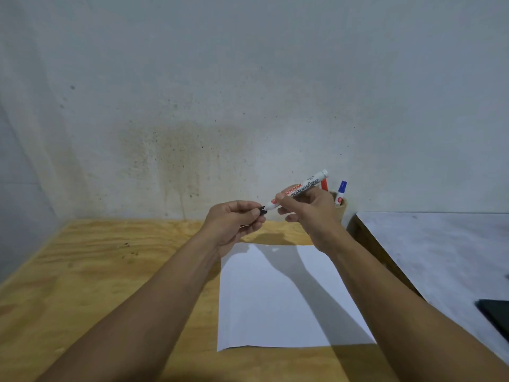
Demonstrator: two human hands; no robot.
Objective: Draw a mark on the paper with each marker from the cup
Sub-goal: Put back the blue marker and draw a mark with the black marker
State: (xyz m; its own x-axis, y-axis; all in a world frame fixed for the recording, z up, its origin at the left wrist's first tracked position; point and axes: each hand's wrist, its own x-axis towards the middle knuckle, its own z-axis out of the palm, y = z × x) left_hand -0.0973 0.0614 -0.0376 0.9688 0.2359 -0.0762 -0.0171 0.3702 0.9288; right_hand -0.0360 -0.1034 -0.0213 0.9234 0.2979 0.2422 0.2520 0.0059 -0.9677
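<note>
A white marker [301, 189] with a black cap end is held up above the far edge of the white paper [278, 299]. My right hand [311, 210] grips the marker's barrel. My left hand [234, 220] is closed around its black cap [263, 210], which sits against the barrel. Behind my right hand stands a brown cup [341, 206] by the wall, holding a blue-capped marker [341, 192] and a red-capped marker [324, 184]. No mark shows on the visible part of the paper.
The paper lies on a plywood table [96, 271] that ends at a stained wall [220, 106]. A grey surface [440, 252] adjoins the table on the right, with a dark flat object [495, 315] at its edge.
</note>
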